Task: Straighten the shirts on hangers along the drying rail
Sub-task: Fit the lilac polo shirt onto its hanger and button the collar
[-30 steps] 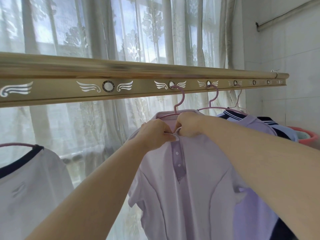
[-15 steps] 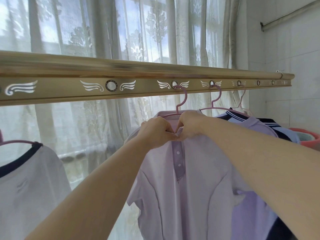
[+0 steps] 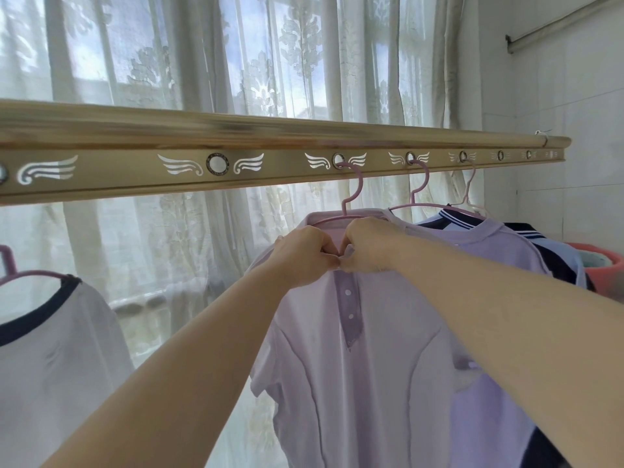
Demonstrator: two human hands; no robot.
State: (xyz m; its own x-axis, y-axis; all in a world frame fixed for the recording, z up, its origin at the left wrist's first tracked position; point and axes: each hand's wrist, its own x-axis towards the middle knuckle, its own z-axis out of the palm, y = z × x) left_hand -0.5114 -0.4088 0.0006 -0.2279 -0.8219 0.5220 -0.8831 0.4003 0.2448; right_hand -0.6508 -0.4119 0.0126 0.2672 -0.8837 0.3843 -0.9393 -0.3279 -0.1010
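A pale lilac polo shirt [image 3: 364,383] hangs on a pink hanger [image 3: 351,194] hooked into a ring of the gold drying rail [image 3: 135,170]. My left hand [image 3: 300,256] and my right hand [image 3: 368,244] meet at the top of its button placket, each pinching one side of the collar. The collar itself is mostly hidden by my fingers. Behind it on the right hang a second lilac shirt [image 3: 486,251] and a light blue shirt with a navy striped collar [image 3: 553,251]. A white shirt with a navy neckband [image 3: 50,359] hangs at the far left.
Lace curtains [image 3: 270,72] cover the window behind the rail. A red basin [image 3: 601,268] sits low at the far right by the tiled wall [image 3: 580,130]. One rail ring [image 3: 216,163] between the white shirt and the polo holds no hanger.
My hands stay on the collar, drawn slightly closer together at the placket top. The view has shifted a little to the left and upward.
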